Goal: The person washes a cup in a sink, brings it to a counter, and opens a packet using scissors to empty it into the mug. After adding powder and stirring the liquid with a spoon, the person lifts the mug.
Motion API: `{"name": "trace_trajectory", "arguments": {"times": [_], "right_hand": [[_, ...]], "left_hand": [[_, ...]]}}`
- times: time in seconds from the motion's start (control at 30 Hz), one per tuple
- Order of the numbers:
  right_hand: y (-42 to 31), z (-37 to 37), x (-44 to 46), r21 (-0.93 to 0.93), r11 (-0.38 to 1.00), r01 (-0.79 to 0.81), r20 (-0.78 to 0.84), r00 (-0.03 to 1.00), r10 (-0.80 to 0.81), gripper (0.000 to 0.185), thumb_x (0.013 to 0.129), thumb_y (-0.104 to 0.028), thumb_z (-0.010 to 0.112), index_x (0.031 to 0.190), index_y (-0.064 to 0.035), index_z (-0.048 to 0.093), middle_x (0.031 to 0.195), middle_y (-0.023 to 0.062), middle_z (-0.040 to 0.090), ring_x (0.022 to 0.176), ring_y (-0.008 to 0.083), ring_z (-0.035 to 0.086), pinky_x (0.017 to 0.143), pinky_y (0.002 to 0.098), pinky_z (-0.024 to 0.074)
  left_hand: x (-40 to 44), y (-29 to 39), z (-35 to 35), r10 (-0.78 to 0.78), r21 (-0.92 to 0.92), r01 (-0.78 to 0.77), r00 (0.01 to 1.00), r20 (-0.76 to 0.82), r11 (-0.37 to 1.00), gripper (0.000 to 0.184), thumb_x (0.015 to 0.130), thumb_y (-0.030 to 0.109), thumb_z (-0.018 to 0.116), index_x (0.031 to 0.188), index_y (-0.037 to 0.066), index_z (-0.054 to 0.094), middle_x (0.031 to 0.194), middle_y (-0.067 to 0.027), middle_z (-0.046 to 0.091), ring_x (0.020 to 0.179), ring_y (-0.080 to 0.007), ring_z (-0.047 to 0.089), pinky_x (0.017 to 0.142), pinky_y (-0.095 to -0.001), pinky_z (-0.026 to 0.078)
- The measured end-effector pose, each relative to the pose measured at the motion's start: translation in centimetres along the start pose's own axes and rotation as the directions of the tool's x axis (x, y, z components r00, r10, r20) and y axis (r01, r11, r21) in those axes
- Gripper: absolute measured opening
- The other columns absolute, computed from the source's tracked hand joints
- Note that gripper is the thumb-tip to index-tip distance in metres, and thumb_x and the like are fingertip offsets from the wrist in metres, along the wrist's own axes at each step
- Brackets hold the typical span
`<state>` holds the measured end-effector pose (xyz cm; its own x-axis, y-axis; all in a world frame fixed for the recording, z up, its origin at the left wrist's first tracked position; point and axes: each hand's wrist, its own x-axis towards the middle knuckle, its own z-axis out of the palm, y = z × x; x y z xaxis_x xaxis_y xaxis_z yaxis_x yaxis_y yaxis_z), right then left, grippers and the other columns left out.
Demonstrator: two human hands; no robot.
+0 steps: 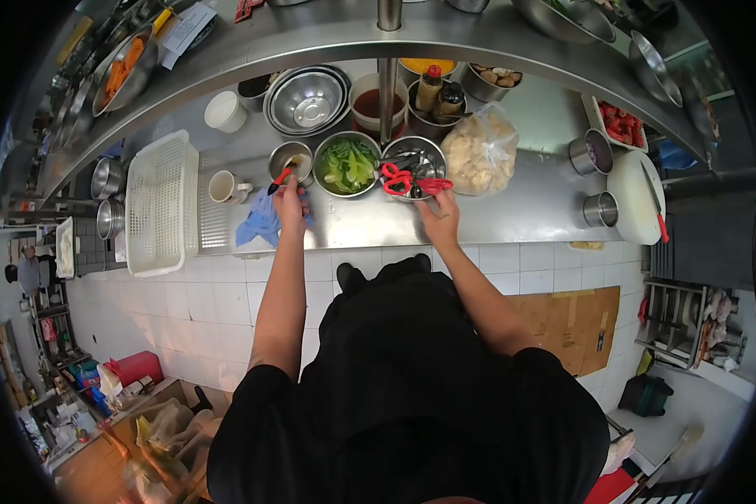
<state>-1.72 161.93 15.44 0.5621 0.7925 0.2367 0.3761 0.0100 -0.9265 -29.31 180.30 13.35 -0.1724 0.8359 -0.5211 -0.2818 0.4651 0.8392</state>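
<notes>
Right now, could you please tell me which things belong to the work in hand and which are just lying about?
Seemingly in use:
red-and-black tool, in the left hand
red-handled scissors and utensil bowl, near the right hand

Seemingly just lying about:
mug
white basket
plastic bag
knife on cutting board

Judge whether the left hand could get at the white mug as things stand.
Probably yes: the white mug stands near the left hand, handle towards it, nothing tall between, though the red-and-black tool in that hand may hinder.
</notes>
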Motion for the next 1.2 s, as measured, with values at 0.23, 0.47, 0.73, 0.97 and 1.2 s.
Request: {"name": "trace_trajectory", "arguments": {"times": [0.23, 0.47, 0.73, 0.97, 1.2], "right_hand": [[-2.9, -5.1, -1.1, -0.05, 0.996, 0.08, -0.127, 0.988, -0.086, 0.018, 0.09, -0.002, 0.065, 0.108, 0.0, 0.066, 0.121, 0.0176, 0.063, 0.105, 0.0275, 0.065, 0.084, 0.0356, 0.0524], [-8.3, -5.0, 8.2, -0.51, 0.851, 0.127, 0.356, 0.931, 0.075, 0.01, 0.086, -0.006, 0.065, 0.094, -0.0038, 0.071, 0.091, 0.0126, 0.072, 0.086, 0.0306, 0.069, 0.073, 0.0382, 0.0552], [-7.7, -0.9, 9.5, -0.63, 0.623, 0.465, 0.658, 0.745, 0.109, 0.032, 0.079, -0.023, 0.073, 0.106, -0.0064, 0.066, 0.106, 0.0149, 0.068, 0.1, 0.035, 0.067, 0.083, 0.045, 0.0538], [-7.9, 1.2, 7.3, -0.543, 0.783, 0.302, 0.568, 0.819, 0.078, 0.046, 0.079, -0.017, 0.07, 0.12, -0.0094, 0.05, 0.114, 0.0165, 0.062, 0.099, 0.0387, 0.065, 0.082, 0.0492, 0.052], [-5.1, -3.8, 11.2, -0.511, 0.801, 0.312, 0.483, 0.875, -0.033, 0.032, 0.08, -0.007, 0.063, 0.111, -0.0047, 0.059, 0.102, 0.0167, 0.068, 0.089, 0.0359, 0.068, 0.078, 0.0444, 0.055]], "left_hand": [[2.5, 0.6, 0.6, 0.012, 0.089, -0.015, 0.999, 0.032, 0.996, 0.025, 0.092, 0.026, 0.06, 0.114, 0.013, 0.063, 0.071, -0.0041, 0.066, 0.041, -0.0051, 0.037, 0.036, -0.0235, 0.024], [0.4, 4.6, -3.3, -0.067, 0.12, 0.049, 0.987, 0.148, 0.992, 0.021, 0.089, 0.018, 0.058, 0.107, 0.01, 0.064, 0.072, -0.0076, 0.069, 0.039, -0.0035, 0.034, 0.033, -0.0225, 0.021], [-9.1, 2.6, -7.3, -0.309, 0.505, 0.162, 0.925, 0.223, 0.848, 0.027, 0.084, 0.019, 0.057, 0.107, 0.007, 0.064, 0.072, -0.0096, 0.067, 0.038, -0.0042, 0.03, 0.033, -0.0227, 0.022], [-12.2, -5.1, -2.4, -0.436, 0.46, 0.247, 0.823, 0.365, 0.853, 0.028, 0.089, 0.022, 0.06, 0.113, 0.007, 0.063, 0.077, -0.0116, 0.072, 0.04, -0.0027, 0.032, 0.036, -0.0216, 0.022], [-12.6, -6.5, 1.1, -0.383, 0.362, 0.225, 0.803, 0.457, 0.905, 0.022, 0.093, 0.027, 0.064, 0.106, 0.009, 0.061, 0.082, -0.0119, 0.073, 0.041, -0.0017, 0.03, 0.037, -0.0211, 0.022]]}}
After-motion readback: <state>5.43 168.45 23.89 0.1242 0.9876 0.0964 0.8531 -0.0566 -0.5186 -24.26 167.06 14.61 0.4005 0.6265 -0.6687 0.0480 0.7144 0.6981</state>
